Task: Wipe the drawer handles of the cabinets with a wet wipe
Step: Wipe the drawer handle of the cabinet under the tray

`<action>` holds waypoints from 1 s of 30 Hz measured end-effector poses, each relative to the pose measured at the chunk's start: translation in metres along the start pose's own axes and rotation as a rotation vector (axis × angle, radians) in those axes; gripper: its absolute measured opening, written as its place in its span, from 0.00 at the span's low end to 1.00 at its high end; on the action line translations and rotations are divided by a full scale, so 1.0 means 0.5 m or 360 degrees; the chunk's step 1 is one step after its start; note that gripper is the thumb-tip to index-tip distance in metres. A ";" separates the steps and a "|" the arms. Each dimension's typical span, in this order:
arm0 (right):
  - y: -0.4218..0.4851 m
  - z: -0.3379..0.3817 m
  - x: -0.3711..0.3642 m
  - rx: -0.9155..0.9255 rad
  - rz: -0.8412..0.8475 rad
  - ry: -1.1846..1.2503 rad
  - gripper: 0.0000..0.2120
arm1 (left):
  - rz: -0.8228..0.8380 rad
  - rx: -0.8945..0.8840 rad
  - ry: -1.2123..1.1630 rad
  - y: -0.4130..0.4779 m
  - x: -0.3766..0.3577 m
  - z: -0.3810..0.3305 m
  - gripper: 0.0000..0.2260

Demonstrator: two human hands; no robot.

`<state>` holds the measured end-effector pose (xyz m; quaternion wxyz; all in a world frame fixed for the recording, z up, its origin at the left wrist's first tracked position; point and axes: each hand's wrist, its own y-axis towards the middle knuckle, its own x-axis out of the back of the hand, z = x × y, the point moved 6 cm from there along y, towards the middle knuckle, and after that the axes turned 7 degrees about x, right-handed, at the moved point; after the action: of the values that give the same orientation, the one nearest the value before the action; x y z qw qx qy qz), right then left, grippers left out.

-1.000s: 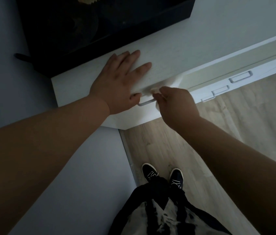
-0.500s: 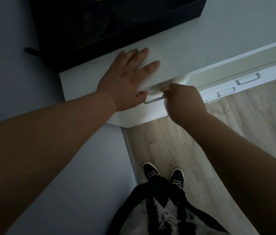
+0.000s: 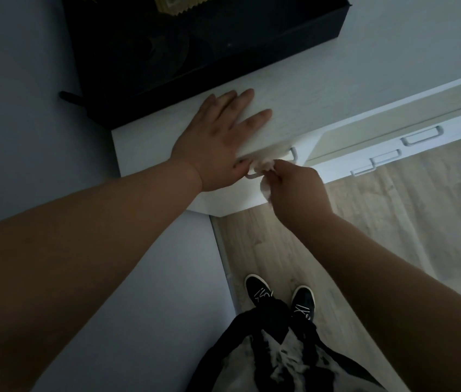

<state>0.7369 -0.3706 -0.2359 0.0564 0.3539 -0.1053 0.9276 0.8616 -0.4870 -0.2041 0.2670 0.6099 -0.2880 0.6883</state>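
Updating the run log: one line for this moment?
left hand: flat on cabinet top | right hand: pinches wet wipe on nearest drawer handle

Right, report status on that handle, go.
Left hand flat on cabinet top. Right hand pinching wet wipe on top drawer handle. Other handles unobstructed, to the right.

From my feed, the white cabinet top (image 3: 336,80) carries a black open box (image 3: 252,55), which sits along its back edge toward the left end. The left grip (image 3: 212,142) lies palm down on the top with its fingers straight, just in front of the box and at the front edge. Below, the pale wood floor (image 3: 393,222) carries a pair of black shoes (image 3: 257,290), side by side near its left edge.
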 end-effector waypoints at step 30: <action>-0.023 -0.132 0.170 -0.0225 -0.0030 0.0126 0.12 | -0.0019 0.0016 -0.0161 -0.008 0.008 -0.003 0.37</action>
<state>0.6332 -0.3413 -0.2253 0.0943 0.3131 -0.1649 0.9305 0.8632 -0.4833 -0.1998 0.2531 0.6471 -0.2939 0.6563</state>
